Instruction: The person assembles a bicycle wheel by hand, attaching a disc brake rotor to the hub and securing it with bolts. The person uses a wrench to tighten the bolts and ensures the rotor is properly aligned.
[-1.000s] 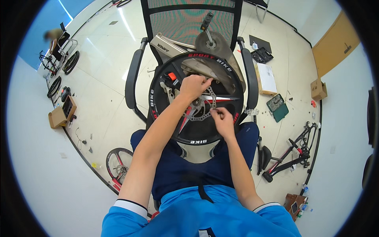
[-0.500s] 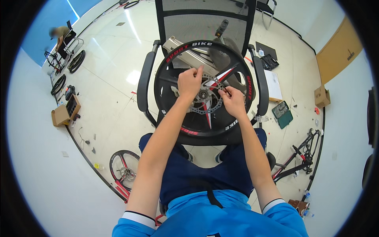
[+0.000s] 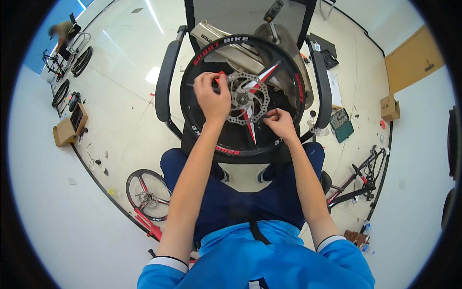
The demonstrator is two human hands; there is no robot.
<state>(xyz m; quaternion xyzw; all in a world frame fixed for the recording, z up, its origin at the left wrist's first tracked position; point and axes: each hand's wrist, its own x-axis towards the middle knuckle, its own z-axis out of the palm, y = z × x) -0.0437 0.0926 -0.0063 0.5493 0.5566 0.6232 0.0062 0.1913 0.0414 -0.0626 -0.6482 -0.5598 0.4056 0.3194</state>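
A black bike wheel (image 3: pixel 222 137) with red and white markings lies flat on an office chair. At its hub sits a silver brake disc (image 3: pixel 262 91) with holes around its edge. My left hand (image 3: pixel 211 98) is closed over the wheel, just left of the disc. A small red piece (image 3: pixel 221 76) shows at its fingertips, and a thin dark end sticks out on its left side; the kind is unclear. My right hand (image 3: pixel 281 124) pinches a thin dark rod-like piece (image 3: pixel 275 111) beside the lower right edge of the disc.
The chair's armrests (image 3: pixel 168 79) flank the wheel. Behind the hub lie a silver frame part (image 3: pixel 211 32) and a grey bike saddle (image 3: pixel 299 72) on its post. A green case (image 3: pixel 342 130), a bike frame (image 3: pixel 353 180), another wheel (image 3: pixel 147 216) and an open carton (image 3: pixel 67 130) are on the floor.
My left hand has moved off the disc to the left, and the red piece now shows in it. My right hand has drawn back to the disc's lower right. The whole view has shifted slightly.
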